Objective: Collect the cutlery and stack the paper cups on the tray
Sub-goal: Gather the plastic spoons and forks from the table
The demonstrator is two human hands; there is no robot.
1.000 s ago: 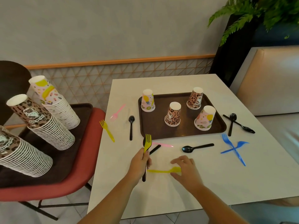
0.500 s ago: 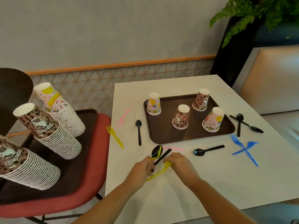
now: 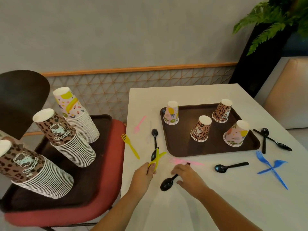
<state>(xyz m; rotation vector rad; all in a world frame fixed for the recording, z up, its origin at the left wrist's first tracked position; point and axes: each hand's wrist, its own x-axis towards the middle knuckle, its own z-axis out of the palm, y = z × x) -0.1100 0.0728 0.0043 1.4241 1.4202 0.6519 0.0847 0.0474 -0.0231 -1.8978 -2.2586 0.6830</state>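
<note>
Tray [image 3: 180, 147] w/ 4 upturned cups [image 3: 200, 129]; left hand [image 3: 144, 174] clamps yellow forks [image 3: 157, 158], right hand [image 3: 188, 178] pinches black spoon [image 3: 167, 183]

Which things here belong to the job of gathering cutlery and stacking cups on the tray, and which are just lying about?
Part of the job:
- tray on the table
- four upturned cups
- loose forks and spoons
- cutlery bundle in the left hand
- black spoon by the right hand

Just lying about:
- tall cup stacks on the chair's tray
- red chair
- plant

cups [image 3: 201, 129] on tray [image 3: 180, 147] | spoons [image 3: 230, 166], forks [image 3: 271, 167] around it on table [image 3: 225, 205]
</note>
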